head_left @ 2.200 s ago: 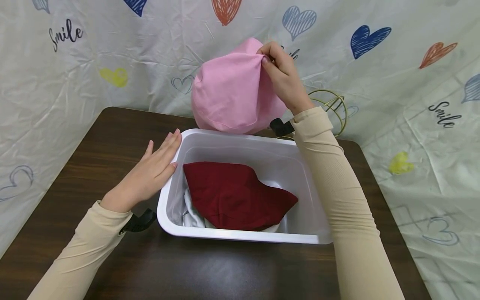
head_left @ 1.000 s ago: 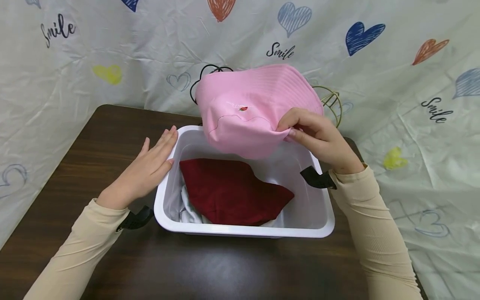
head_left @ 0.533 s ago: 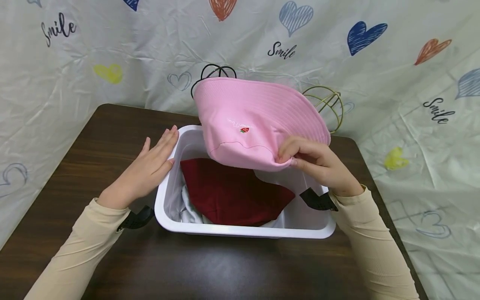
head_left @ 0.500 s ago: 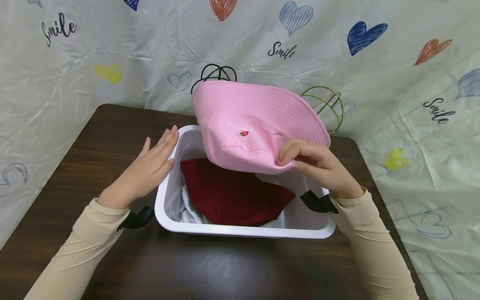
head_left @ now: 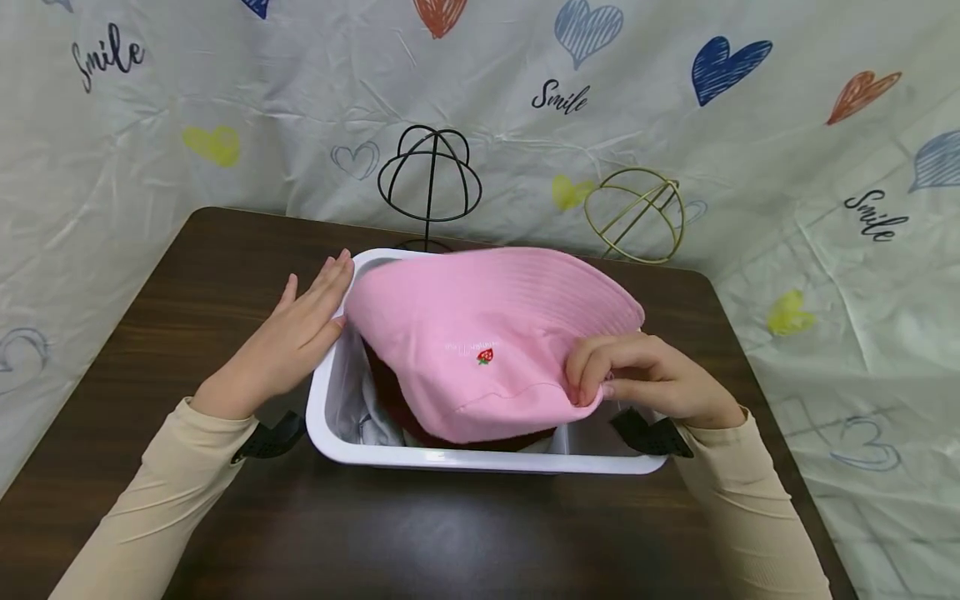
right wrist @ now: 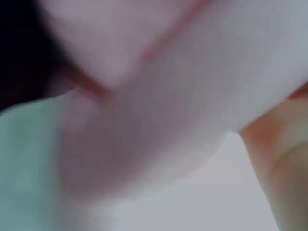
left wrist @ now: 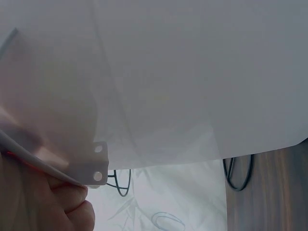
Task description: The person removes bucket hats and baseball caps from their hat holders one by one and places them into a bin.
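My right hand (head_left: 648, 379) pinches the crown edge of a pink bucket hat (head_left: 480, 317) with a small strawberry print. The hat lies over the white plastic tub (head_left: 480, 460), its brim toward the far rim. Beneath it, a dark red hat (head_left: 390, 392) shows only as a strip, with pale grey cloth (head_left: 375, 417) at the tub's left. My left hand (head_left: 281, 350) rests with straight fingers against the tub's left rim. In the left wrist view the tub's wall (left wrist: 168, 86) fills most of the picture. The right wrist view is blurred.
Behind the tub stand a black wire hat stand (head_left: 430, 179) and a gold wire stand (head_left: 637, 217), which leans. The tub sits on a dark wooden table (head_left: 420, 533). A printed cloth backdrop (head_left: 285, 100) hangs behind.
My right hand has brought the pink hat from the back of the table forward and down over the tub, covering most of the red hat. The black stand is now uncovered. My left hand stays put.
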A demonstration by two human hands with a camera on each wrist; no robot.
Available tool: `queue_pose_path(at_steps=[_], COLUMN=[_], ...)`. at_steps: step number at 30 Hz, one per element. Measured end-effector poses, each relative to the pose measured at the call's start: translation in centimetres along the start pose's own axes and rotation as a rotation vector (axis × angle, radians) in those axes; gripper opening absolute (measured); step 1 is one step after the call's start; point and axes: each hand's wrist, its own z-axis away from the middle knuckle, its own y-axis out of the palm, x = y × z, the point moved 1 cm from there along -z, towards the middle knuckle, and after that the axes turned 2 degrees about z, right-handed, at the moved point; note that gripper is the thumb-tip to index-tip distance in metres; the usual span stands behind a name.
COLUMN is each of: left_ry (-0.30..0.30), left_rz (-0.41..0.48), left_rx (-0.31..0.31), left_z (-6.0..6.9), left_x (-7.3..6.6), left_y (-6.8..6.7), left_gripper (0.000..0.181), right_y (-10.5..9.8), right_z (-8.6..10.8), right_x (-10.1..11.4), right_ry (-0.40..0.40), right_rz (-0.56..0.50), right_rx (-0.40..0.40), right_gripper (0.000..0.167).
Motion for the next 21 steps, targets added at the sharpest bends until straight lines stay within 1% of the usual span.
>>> queue_pose_path(at_steps=[2,3,5,6,9,11,13,14,17,19,21], left_ry=[-0.003,-0.004,-0.005,-0.006,-0.007,-0.006,-0.002,0.0,0.005,0.008,0.009], left_rz=[0.011,0.013,0.012,0.011,0.008,0.013,0.014,0.016,0.013,0.011,0.014], left_rx=[0.004,0.006,0.009,0.011,0.012,0.013,0.015,0.015,0.013,0.009,0.006], left_z=[0.0,0.0,0.1,0.1,0.1,0.0,-0.1,-0.1,0.0,0.0,0.1], left_x=[0.0,0.0,0.0,0.0,-0.1,-0.1,-0.1,-0.1,0.0,0.1,0.1], left_y=[0.0,-0.1,-0.1,-0.1,-0.1,-0.1,0.0,0.0,0.0,0.0,-0.1], left_gripper=[0.059,0.059,0.059,0.059,0.06,0.061,0.061,0.061,0.061,0.061,0.061], right_y=[-0.1,-0.1,-0.1,-0.1,-0.1,-0.3,-0.6,-0.7,-0.4,0.5,1.6], right_z=[0.2,0.3,0.3,0.3,0.3,0.2,-0.2,-0.4,-1.9,-3.2,-4.4], right_x=[0.0,-0.1,-0.2,-0.4,-0.9,-0.5,0.5,1.2,2.6,2.2,1.0], right_ry=[0.049,0.084,0.18,0.227,0.323,0.377,0.396,0.408,0.452,0.473,0.521], right_rz=[0.029,0.061,0.148,0.198,0.334,0.416,0.506,0.56,0.672,0.722,0.743], right_rx=[0.037,0.058,0.104,0.127,0.218,0.272,0.292,0.289,0.246,0.244,0.295], right_gripper=[0.031,0.034,0.035,0.034,0.029,0.026,0.027,0.029,0.035,0.042,0.054])
